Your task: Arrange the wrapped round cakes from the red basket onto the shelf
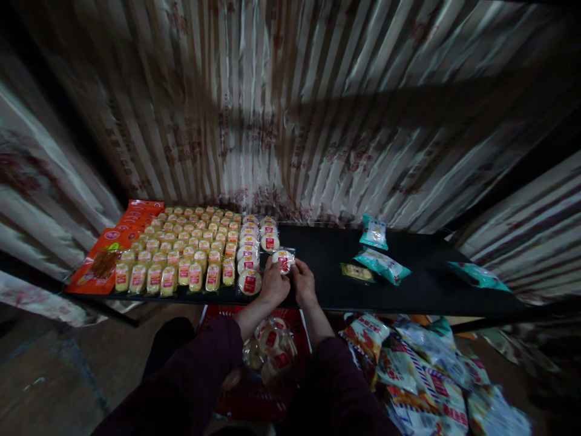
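Between my two hands, a round pale wrapped cake [284, 259] with a red label is held just above the black shelf. My left hand [274, 284] grips its left edge, and my right hand [303, 282] pinches its right edge. Close by on the left, a full column of the same round cakes [249, 282] overlaps from back to front. Behind my hands a shorter column of round cakes [269, 242] lies beside it. Below the shelf edge, a red box [227, 396] holds more loose round cakes [271, 339].
Rows of yellow wrapped cakes [168, 280] and orange packets [97, 260] fill the left of the black shelf [318, 242]. Teal packets [384, 265] and a small yellowish packet [357, 272] lie at right. Several snack bags [413, 369] are piled low right. A striped curtain [290, 121] hangs behind.
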A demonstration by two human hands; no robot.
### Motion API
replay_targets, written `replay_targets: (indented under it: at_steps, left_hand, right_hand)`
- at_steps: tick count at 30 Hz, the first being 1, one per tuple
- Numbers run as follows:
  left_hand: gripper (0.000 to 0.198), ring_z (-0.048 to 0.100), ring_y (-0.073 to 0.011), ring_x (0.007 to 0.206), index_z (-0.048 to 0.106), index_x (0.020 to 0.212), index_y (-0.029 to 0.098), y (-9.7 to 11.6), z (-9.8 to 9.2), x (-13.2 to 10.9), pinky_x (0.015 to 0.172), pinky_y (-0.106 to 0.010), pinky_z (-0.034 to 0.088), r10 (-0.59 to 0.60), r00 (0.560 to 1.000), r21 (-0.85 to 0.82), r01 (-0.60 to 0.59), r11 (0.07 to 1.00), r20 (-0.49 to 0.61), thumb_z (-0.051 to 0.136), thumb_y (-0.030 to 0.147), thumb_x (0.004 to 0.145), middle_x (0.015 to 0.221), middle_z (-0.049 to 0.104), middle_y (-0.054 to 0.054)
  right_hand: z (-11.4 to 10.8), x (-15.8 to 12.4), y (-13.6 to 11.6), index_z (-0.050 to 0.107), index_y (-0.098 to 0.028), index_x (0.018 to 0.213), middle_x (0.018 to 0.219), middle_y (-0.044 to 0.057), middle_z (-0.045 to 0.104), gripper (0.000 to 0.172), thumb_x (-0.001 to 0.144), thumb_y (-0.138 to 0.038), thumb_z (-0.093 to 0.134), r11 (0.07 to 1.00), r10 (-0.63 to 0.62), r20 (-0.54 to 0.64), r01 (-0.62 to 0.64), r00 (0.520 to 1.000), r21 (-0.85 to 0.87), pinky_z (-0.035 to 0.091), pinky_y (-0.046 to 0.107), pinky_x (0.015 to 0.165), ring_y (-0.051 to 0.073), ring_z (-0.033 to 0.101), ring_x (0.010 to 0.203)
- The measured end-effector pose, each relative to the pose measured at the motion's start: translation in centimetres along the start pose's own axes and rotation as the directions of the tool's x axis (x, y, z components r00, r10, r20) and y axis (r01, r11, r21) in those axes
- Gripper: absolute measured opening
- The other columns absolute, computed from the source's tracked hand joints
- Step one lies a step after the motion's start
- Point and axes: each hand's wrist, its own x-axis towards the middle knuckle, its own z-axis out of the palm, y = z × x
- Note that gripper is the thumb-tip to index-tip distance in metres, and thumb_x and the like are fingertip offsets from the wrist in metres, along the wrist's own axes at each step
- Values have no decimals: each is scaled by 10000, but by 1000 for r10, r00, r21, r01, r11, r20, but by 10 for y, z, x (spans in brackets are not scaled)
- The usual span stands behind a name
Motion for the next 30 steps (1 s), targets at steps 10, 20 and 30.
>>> replay_targets:
  at_steps: [10, 20, 30]
  left_hand:
    - [421, 411, -219, 1308, 549, 1208, 34, -6, -4, 38, 1095, -283, 308, -59, 997, 126, 52, 991, 50, 496, 102, 796, 1352, 497, -188]
    - [386, 481, -233, 1232, 555, 1186, 74, -7, -5, 56, 1045, -299, 342, -164, 985, 267, 144, 953, 52, 485, 149, 815, 1311, 536, -170]
    - [418, 459, -264, 1241, 519, 1214, 83, -14, 6, 56, 1021, -341, 360, -181, 983, 288, 161, 944, 43, 493, 192, 811, 1393, 436, -187]
  right_hand:
    - [21, 30, 9, 658, -161, 1051, 873, 64, 720, 401, 746, -371, 504, 978, -64, -33, 56, 997, -201, 510, 301, 702, 202, 647, 773]
    - [33, 42, 14, 668, -177, 1040, 951, 76, 695, 348, 779, -281, 462, 867, -128, -4, 110, 992, -487, 480, 287, 772, 192, 629, 850]
    - [41, 37, 4, 643, -167, 1107, 979, 98, 649, 347, 838, -255, 442, 674, -115, 17, 90, 993, -734, 448, 265, 777, 191, 605, 883]
